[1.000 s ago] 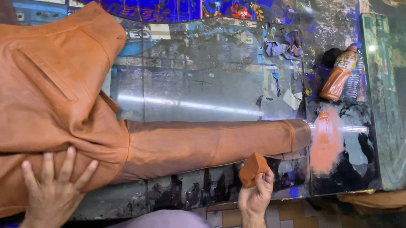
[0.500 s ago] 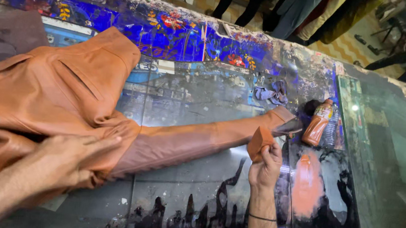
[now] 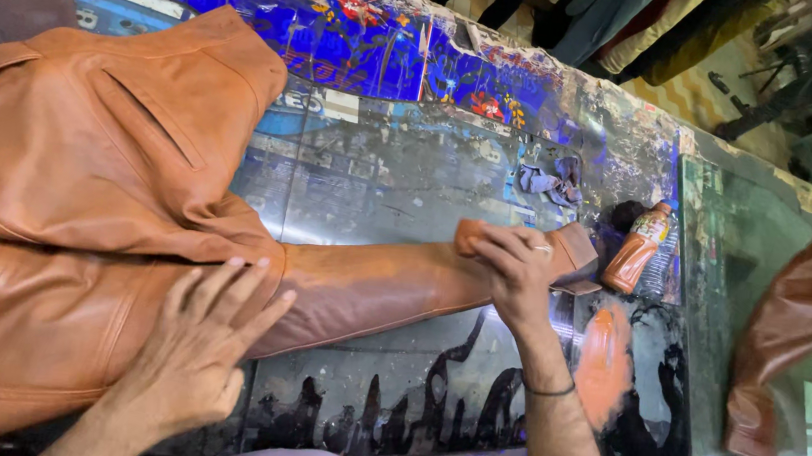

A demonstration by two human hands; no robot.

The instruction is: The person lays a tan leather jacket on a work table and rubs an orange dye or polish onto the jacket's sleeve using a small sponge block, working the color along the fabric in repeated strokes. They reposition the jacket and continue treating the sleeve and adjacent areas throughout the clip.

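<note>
While left hand (image 3: 198,337) pressed flat, fingers spread, on tan leather jacket (image 3: 76,213) | right hand (image 3: 513,264) gripping brown sponge (image 3: 471,235) had moved from table edge onto sleeve (image 3: 380,281) | dye rubbing underway near cuff | bottle (image 3: 637,247) beside.

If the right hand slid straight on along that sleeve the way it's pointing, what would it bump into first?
Probably the sleeve's cuff, just beyond the right hand and its sponge. Past that stands the orange bottle, though depth is hard to judge.
</note>
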